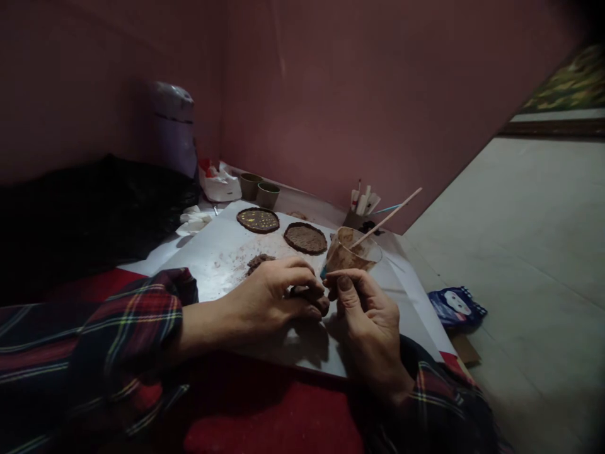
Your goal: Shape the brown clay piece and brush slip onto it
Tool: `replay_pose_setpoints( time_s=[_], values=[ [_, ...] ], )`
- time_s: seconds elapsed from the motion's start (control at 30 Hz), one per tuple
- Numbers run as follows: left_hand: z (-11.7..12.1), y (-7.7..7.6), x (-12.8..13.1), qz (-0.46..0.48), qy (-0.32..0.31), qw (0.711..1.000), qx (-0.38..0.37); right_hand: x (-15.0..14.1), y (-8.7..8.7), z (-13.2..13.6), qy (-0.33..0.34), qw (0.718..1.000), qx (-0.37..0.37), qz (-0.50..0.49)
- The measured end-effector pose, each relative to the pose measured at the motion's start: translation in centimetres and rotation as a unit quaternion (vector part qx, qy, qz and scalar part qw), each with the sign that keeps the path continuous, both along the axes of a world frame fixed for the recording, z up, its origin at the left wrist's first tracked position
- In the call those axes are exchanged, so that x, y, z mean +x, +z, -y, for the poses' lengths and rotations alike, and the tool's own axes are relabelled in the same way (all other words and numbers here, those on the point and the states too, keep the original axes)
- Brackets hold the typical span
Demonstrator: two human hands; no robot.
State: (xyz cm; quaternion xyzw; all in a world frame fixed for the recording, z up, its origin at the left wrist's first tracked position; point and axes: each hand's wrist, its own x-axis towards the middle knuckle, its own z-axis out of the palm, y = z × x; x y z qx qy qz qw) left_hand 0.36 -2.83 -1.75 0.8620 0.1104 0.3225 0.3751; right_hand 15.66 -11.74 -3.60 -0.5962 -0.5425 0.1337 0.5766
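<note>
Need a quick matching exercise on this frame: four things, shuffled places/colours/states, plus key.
Things:
1. Stick
2. Packet
3. Left hand
4. Left disc

Descriptions:
A. Curled around a brown lump
B. Brown with yellow specks
C. Slanting out of the smeared cup
D. Mostly dark blue, right of the white sheet

Pairs: 1-C, 2-D, 3-A, 4-B

Left hand (276,287): back facing up, fingers curled toward thumb; right hand (371,309): thumb against bent index finger, fingertips near left hand
</note>
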Motion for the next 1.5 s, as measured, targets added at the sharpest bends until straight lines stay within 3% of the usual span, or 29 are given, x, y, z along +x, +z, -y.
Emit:
replay_pose_setpoints(
  time_s=[0.1, 0.3, 0.37, 0.43, 0.53, 0.63, 0.8, 0.93, 1.0, 1.2, 1.4, 1.5],
  values=[
    [-0.1, 0.0, -0.1, -0.004, -0.048, 0.999, -0.005, 0.0, 0.1, 0.1, 0.002, 1.0, -0.002, 0.0],
    [-0.2, -0.3, -0.3, -0.051, -0.081, 0.978, 0.187, -0.1, 0.3, -0.1, 0.005, 1.0, -0.004, 0.002],
    [0.1, -0.3, -0.3, -0.034, -0.057, 0.989, 0.131, -0.2, 0.2, -0.1, 0.001, 1.0, -0.004, 0.007],
    [0.6, -0.1, -0.1, 0.016, -0.008, 0.999, -0.029, -0.2, 0.2, 0.0, -0.009, 1.0, 0.001, 0.009],
    [1.0, 0.5, 0.2, 0.125, 0.056, 0.954, -0.268, -0.1, 0.2, 0.4, -0.021, 1.0, 0.009, 0.018],
    [1.0, 1.0, 0.4, 0.198, 0.096, 0.902, -0.372, -0.1, 0.2, 0.7, -0.008, 1.0, -0.023, 0.011],
    [0.7, 1.2, 0.3, 0.191, 0.096, 0.889, -0.404, -0.2, 0.3, 0.7, 0.13, 0.982, -0.12, -0.066],
    [0.6, 1.1, 0.2, 0.195, 0.109, 0.901, -0.373, -0.5, 0.6, 0.3, 0.218, 0.967, -0.128, 0.03],
    [0.5, 0.9, 0.2, 0.193, 0.126, 0.906, -0.356, -0.5, 0.5, -0.1, 0.212, 0.969, -0.11, 0.07],
    [0.1, 0.8, 0.3, 0.201, 0.162, 0.891, -0.374, 0.5, -0.5, -1.2, 0.129, 0.985, -0.117, -0.012],
    [0.2, 0.9, 0.2, 0.202, 0.147, 0.878, -0.408, 0.1, 0.7, 1.3, 0.216, 0.959, -0.179, -0.039],
    [0.2, 0.9, 0.2, 0.216, 0.143, 0.867, -0.426, -0.5, 1.1, 1.9, 0.226, 0.953, -0.197, -0.048]
  ],
)
